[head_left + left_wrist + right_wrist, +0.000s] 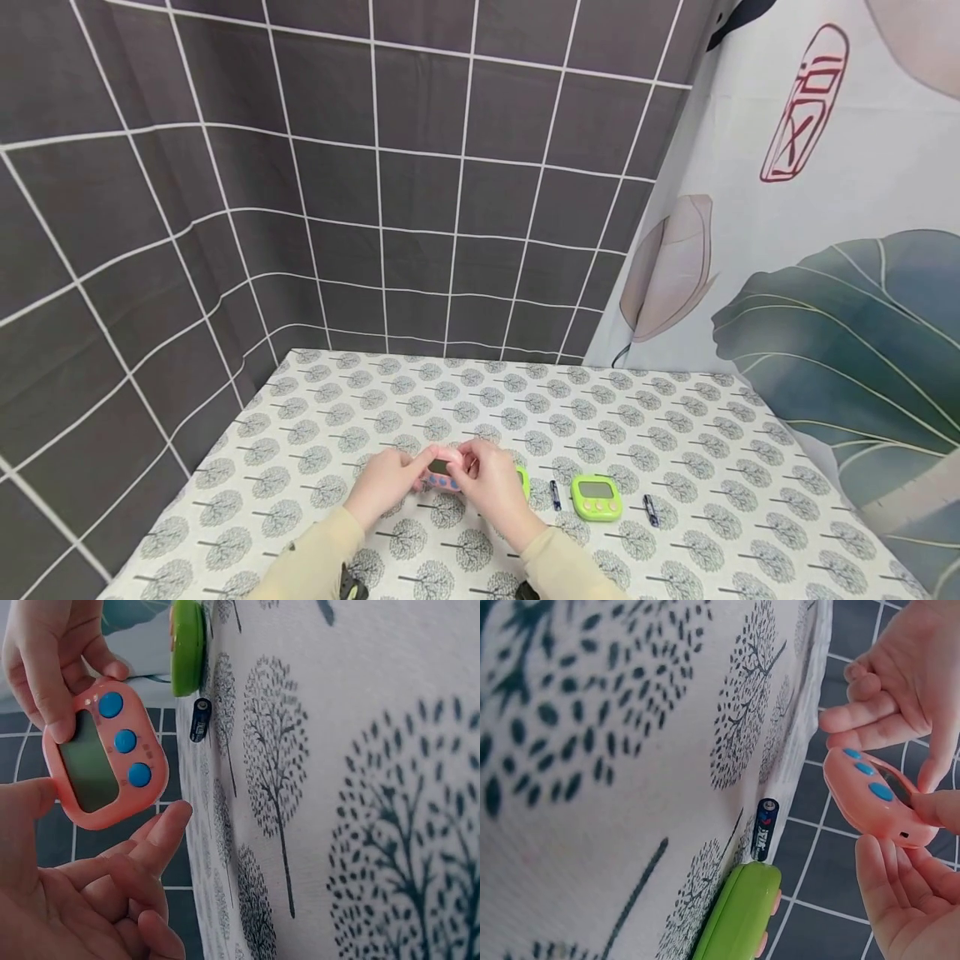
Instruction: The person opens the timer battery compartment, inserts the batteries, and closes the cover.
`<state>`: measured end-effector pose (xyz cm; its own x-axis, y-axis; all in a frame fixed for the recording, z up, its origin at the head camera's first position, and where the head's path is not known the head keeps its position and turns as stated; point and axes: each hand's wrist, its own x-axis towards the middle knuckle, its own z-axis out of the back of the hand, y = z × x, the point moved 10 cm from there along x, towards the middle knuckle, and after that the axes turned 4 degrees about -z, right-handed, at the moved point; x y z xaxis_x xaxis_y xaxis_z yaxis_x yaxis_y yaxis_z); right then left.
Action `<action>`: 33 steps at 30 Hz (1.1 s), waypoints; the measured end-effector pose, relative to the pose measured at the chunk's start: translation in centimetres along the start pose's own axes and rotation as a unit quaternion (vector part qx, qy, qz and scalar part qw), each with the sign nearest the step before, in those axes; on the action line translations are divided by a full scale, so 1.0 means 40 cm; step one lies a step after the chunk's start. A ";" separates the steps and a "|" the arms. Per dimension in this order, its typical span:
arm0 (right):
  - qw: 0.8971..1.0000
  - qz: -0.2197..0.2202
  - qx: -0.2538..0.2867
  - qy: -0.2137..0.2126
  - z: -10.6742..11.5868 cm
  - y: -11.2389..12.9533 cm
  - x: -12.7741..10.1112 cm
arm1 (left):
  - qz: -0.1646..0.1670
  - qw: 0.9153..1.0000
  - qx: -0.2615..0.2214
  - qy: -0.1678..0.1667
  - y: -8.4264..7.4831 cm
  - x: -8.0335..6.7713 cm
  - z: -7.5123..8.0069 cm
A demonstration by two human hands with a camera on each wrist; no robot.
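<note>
Low in the centre of the head view, the left hand [386, 485] and right hand [489, 483] both pinch a small pink plastic timer with blue round buttons [105, 761] by its rims; likely light, rigid, slightly slick, best held at the edges

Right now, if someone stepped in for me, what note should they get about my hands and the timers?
Left hand and right hand both hold the pink timer above the table, screen and blue buttons facing up.
A green timer lies to the right between two batteries; another green timer sits behind the right hand.
Done: pink timer picked up.
Left: batteries lie loose on the table.
</note>
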<state>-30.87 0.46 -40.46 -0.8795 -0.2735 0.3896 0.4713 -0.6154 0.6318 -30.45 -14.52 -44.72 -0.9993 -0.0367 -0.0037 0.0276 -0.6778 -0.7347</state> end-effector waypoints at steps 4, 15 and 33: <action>1.000 0.009 -0.009 -0.007 0.003 0.007 -0.004 | 0.001 1.000 -0.013 0.002 -0.001 -0.002 -0.003; 0.997 0.042 -0.061 -0.030 0.008 0.037 -0.020 | -0.007 0.999 -0.046 0.009 -0.006 0.004 -0.007; 0.967 0.169 -0.156 -0.111 0.011 0.120 -0.063 | 0.000 0.998 -0.066 0.020 -0.011 0.003 0.001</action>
<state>-26.38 -1.48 -38.13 -0.6258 -0.3544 0.6949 0.6562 -0.7208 0.2233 -30.59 -14.25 -44.38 -0.9996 -0.0058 -0.0277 0.0260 -0.5749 -0.8178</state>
